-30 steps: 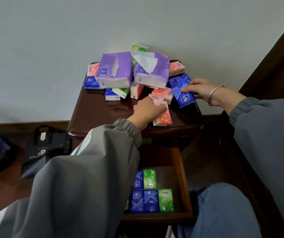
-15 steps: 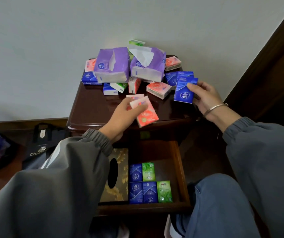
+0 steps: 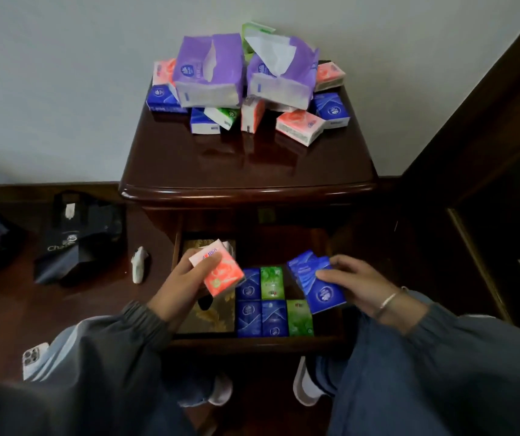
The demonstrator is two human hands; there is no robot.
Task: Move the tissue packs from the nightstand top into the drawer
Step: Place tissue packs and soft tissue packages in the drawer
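Your left hand (image 3: 179, 284) grips red tissue packs (image 3: 220, 270) over the open drawer (image 3: 254, 340); your right hand (image 3: 357, 283) grips blue tissue packs (image 3: 320, 283) there. Beyond, remaining packs (image 3: 299, 124) sit piled on the nightstand top (image 3: 246, 171).

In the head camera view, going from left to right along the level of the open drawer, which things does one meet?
White crumpled tissue on the floor → left hand holding red-pink tissue packs → blue and green small packs lying in the wooden drawer → blue packs held by the right hand.
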